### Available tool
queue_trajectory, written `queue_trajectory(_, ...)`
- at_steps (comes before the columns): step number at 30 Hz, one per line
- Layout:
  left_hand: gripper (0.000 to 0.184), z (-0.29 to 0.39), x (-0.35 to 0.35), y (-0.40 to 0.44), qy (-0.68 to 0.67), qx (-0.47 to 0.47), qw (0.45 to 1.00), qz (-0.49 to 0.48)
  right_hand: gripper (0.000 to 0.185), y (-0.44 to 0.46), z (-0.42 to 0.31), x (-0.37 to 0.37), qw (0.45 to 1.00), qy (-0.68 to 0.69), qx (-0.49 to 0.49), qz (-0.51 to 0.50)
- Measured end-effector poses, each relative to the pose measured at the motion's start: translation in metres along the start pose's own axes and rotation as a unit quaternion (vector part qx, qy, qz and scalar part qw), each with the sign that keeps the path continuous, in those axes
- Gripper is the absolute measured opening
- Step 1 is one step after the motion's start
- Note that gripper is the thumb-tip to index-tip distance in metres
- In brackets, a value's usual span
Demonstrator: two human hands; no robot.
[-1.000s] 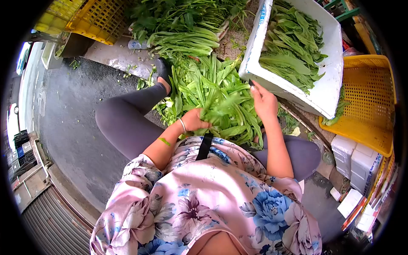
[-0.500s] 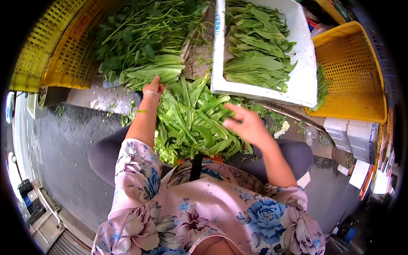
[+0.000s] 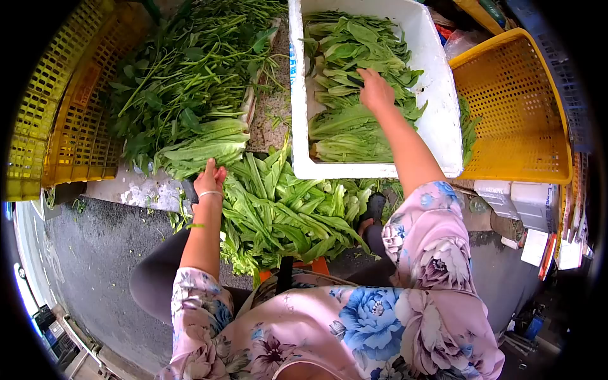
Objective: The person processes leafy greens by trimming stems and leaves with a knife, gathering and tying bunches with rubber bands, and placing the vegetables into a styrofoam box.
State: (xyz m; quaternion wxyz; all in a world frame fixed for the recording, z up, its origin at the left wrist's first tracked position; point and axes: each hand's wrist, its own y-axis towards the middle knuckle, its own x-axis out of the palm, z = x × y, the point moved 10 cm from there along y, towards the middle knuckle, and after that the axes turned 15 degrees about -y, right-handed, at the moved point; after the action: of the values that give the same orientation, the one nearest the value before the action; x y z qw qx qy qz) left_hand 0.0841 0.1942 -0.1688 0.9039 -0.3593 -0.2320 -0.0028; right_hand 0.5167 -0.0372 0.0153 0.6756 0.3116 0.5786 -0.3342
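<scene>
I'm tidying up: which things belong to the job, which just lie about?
Seemingly in use:
- bunched greens by left hand
- foam box with greens under right hand
- heap of loose greens

Probably just lying about:
- yellow crates, left
- white boxes, right

Looks like outdoor veg stall w/ heaped greens (image 3: 278, 209), yellow crates (image 3: 519, 114), foam box (image 3: 354, 170) & asphalt (image 3: 107, 266).

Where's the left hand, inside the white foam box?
No, the left hand is outside the white foam box, at the near edge of the leafy green bundle to the box's left.
</scene>
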Motion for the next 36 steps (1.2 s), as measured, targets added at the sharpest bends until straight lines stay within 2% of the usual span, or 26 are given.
queue_trajectory(3,0.031,-0.008,-0.007,-0.010,-0.013,-0.013,1.000,0.014,0.039,0.016,0.013,0.016,0.999,-0.018,0.038,-0.010)
queue_trajectory(5,0.030,-0.015,-0.003,-0.016,-0.031,-0.038,0.998,-0.027,0.038,0.013,0.013,0.039,0.987,-0.071,-0.001,-0.147)
queue_trajectory(9,0.027,-0.021,-0.007,-0.018,-0.038,-0.056,0.997,-0.031,0.027,0.000,0.019,0.007,0.995,-0.036,-0.047,-0.080)
queue_trajectory(11,0.028,-0.029,-0.017,-0.022,-0.031,-0.073,0.996,-0.029,0.023,-0.010,0.032,-0.025,0.996,0.047,-0.022,-0.073)
queue_trajectory(13,0.032,-0.032,-0.020,-0.031,-0.024,-0.088,0.995,-0.029,0.024,-0.029,0.035,-0.053,0.993,0.099,-0.049,-0.044)
queue_trajectory(14,0.025,-0.039,-0.017,-0.040,-0.025,-0.102,0.994,-0.040,0.026,-0.044,0.039,-0.076,0.987,0.157,-0.045,-0.004)
queue_trajectory(15,0.018,-0.045,-0.012,-0.054,-0.024,-0.115,0.992,-0.050,0.027,-0.063,0.042,-0.100,0.975,0.215,-0.041,0.035)
queue_trajectory(16,0.027,-0.030,0.007,-0.093,0.010,-0.078,0.997,-0.010,0.030,-0.083,0.040,-0.117,0.964,0.260,-0.043,0.033)
queue_trajectory(17,0.037,-0.024,0.033,-0.120,0.047,-0.074,0.994,-0.063,0.032,-0.106,0.034,-0.137,0.951,0.304,-0.046,0.030)
queue_trajectory(19,0.035,-0.017,0.087,-0.177,0.077,-0.081,0.971,-0.210,0.032,-0.159,0.013,-0.173,0.919,0.393,-0.002,-0.015)
queue_trajectory(21,0.044,-0.032,0.117,-0.231,0.067,-0.180,0.933,-0.304,0.035,-0.198,0.003,-0.152,0.870,0.484,0.042,-0.090)
queue_trajectory(23,0.057,-0.054,0.125,-0.278,0.006,-0.352,0.864,-0.360,0.034,-0.235,-0.023,-0.130,0.775,0.610,0.074,-0.151)
queue_trajectory(25,0.056,-0.059,0.121,-0.297,-0.033,-0.379,0.847,-0.371,0.032,-0.260,-0.054,-0.106,0.725,0.648,0.075,-0.219)
queue_trajectory(28,0.053,-0.066,0.096,-0.275,0.004,-0.320,0.890,-0.326,0.029,-0.278,-0.084,-0.070,0.704,0.648,0.029,-0.289)
queue_trajectory(30,0.051,-0.070,0.075,-0.264,0.015,-0.317,0.896,-0.312,0.030,-0.283,-0.094,-0.054,0.696,0.647,0.016,-0.312)
queue_trajectory(31,0.049,-0.072,0.066,-0.260,0.023,-0.316,0.897,-0.307,0.031,-0.283,-0.097,-0.052,0.717,0.625,-0.003,-0.309)
queue_trajectory(32,0.045,-0.078,0.050,-0.254,0.022,-0.326,0.908,-0.261,0.033,-0.283,-0.099,-0.050,0.739,0.601,-0.023,-0.304)
queue_trajectory(33,0.045,-0.077,0.045,-0.254,0.020,-0.324,0.910,-0.258,0.033,-0.284,-0.099,-0.042,0.738,0.600,-0.026,-0.307)
queue_trajectory(35,0.041,-0.072,0.019,-0.243,0.068,-0.295,0.934,-0.188,0.036,-0.280,-0.094,-0.033,0.759,0.593,-0.040,-0.264)
queue_trajectory(36,0.048,-0.072,0.000,-0.231,0.109,-0.278,0.941,-0.159,0.035,-0.281,-0.094,-0.033,0.768,0.578,-0.047,-0.273)
